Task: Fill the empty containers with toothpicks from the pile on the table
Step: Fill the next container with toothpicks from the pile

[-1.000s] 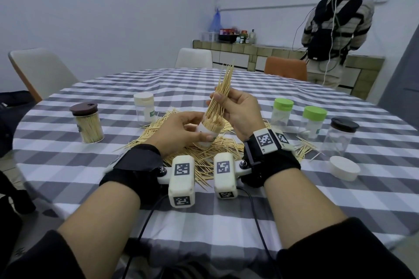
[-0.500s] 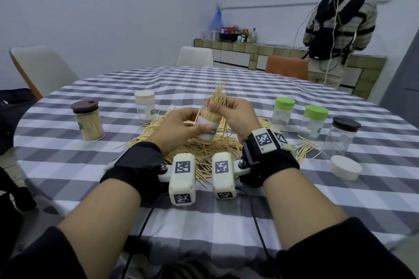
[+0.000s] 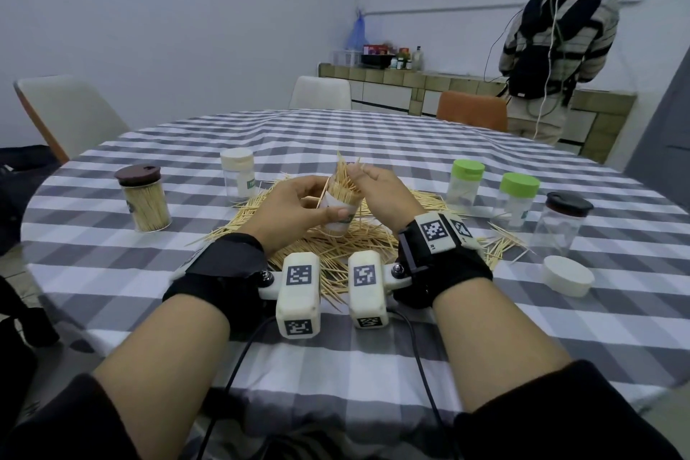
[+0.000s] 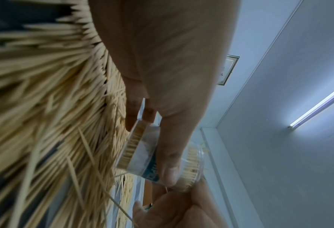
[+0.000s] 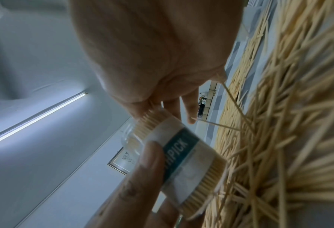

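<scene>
My left hand (image 3: 317, 205) grips a clear labelled container (image 3: 338, 217) just above the toothpick pile (image 3: 336, 250) on the checked table (image 3: 373, 347). The thumb lies across the label (image 5: 183, 154). A bundle of toothpicks (image 3: 345, 179) stands in the container, filling it, with splayed tips above the mouth. My right hand (image 3: 364, 175) hovers over the mouth, its fairly straight fingers (image 5: 171, 108) touching the toothpick tops. The left wrist view shows the container (image 4: 142, 154) packed with toothpicks, the pile (image 4: 45, 108) behind it.
A brown-lidded jar (image 3: 147, 203) full of toothpicks and a white-lidded jar (image 3: 239, 175) stand on the left. Right of the pile stand two green-lidded jars (image 3: 465, 185) (image 3: 517, 198), a dark-lidded clear jar (image 3: 562, 222) and a loose white lid (image 3: 567, 274). A person (image 3: 552, 48) stands far back right.
The right hand has lowered the tall toothpick bundle into the container; only the tips stick out now. Both hands and the container have dropped slightly toward the pile.
</scene>
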